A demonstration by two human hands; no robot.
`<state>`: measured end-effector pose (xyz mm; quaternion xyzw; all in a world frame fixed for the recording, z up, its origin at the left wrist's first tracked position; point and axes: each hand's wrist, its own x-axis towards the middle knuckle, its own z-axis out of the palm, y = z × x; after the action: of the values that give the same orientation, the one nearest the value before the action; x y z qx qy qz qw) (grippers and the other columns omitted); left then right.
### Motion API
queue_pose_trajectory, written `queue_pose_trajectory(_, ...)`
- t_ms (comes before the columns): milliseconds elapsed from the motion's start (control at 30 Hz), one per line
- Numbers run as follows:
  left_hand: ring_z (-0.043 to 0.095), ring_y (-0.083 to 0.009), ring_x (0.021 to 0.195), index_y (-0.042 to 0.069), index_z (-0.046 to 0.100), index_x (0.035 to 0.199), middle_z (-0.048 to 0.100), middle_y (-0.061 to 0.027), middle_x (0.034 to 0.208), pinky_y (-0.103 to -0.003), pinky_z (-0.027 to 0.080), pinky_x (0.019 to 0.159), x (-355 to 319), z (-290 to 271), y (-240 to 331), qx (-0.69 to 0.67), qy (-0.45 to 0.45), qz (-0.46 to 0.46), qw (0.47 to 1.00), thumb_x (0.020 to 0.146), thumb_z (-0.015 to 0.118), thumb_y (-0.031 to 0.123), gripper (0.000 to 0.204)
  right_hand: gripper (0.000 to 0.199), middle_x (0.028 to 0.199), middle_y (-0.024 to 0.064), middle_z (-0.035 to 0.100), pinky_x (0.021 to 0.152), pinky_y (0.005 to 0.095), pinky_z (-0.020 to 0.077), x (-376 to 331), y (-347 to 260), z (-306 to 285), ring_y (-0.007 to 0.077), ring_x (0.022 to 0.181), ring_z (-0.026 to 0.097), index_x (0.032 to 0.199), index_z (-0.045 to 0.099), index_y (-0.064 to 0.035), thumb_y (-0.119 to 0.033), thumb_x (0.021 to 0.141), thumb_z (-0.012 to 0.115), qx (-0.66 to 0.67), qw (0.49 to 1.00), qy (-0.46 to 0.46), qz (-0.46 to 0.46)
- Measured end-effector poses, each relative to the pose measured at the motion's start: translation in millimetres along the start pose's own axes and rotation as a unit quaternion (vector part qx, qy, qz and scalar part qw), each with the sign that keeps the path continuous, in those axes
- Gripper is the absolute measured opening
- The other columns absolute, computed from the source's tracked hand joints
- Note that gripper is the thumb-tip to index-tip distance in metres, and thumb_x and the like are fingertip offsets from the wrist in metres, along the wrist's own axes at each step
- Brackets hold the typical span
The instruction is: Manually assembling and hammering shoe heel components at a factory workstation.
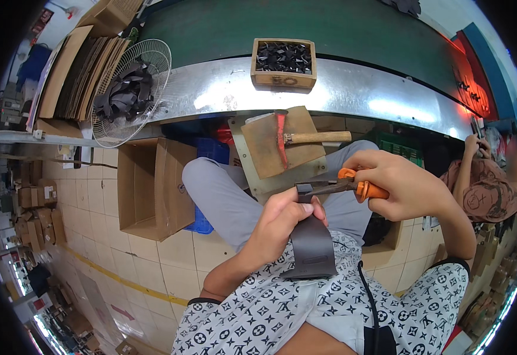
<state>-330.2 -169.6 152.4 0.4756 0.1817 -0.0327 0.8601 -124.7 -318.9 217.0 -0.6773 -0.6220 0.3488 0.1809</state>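
Left hand (285,220): fingers closed on the dark grey, curved, flat strip (313,248), located clear of the silver metal worktop's (211,89) front edge. Right hand (401,182): fingers wrapped around the orange-handled metal pliers (340,186), nose at the strip's upper end.

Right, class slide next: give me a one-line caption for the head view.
Left hand grips a dark strap while the right hand holds orange-handled pliers at its end.
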Motion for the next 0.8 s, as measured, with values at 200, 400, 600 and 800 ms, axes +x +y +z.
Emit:
queue_pose_trajectory(200,0.058,-0.0107,0.076,0.0,0.059,0.093,0.065,-0.0084,0.087,-0.025,0.046,0.07,9,6,-4,0.003,-0.024,0.01,1.0,0.093,0.046,0.022,0.026,0.032,0.114,0.0185,0.06,0.089,0.0414,0.0496,-7,1,-3,0.0359,0.101,0.061,0.097,0.065,0.0072,-0.004,0.068,0.058,0.026,0.999,0.008,0.024)
queue_pose_trajectory(400,0.057,-0.0107,0.077,-0.001,0.06,0.092,0.065,-0.0079,0.086,-0.024,0.045,0.071,12,11,-4,0.003,-0.032,0.011,0.999,0.093,0.046,0.021,0.026,0.03,0.11,0.0186,0.061,0.082,0.0412,0.0516,-10,6,1,0.0371,0.093,0.063,0.093,0.065,0.0075,-0.004,0.067,0.058,0.027,0.999,0.014,0.027)
queue_pose_trajectory(600,0.055,-0.0112,0.079,-0.002,0.061,0.089,0.064,-0.0074,0.086,-0.025,0.045,0.073,9,7,-1,0.013,-0.048,0.013,0.999,0.088,0.047,0.017,0.023,0.029,0.105,0.0197,0.063,0.077,0.041,0.0515,-9,6,6,0.0386,0.087,0.063,0.089,0.066,0.009,-0.001,0.064,0.056,0.077,0.996,0.036,-0.008)
queue_pose_trajectory(800,0.055,-0.0124,0.079,-0.003,0.06,0.085,0.064,-0.009,0.086,-0.026,0.044,0.073,10,5,-8,-0.042,-0.054,0.02,0.997,0.083,0.048,0.015,0.022,0.022,0.104,0.0187,0.063,0.069,0.0373,0.0506,-6,7,14,0.0354,0.08,0.062,0.079,0.062,0.007,-0.001,0.06,0.057,0.103,0.994,0.04,0.001)
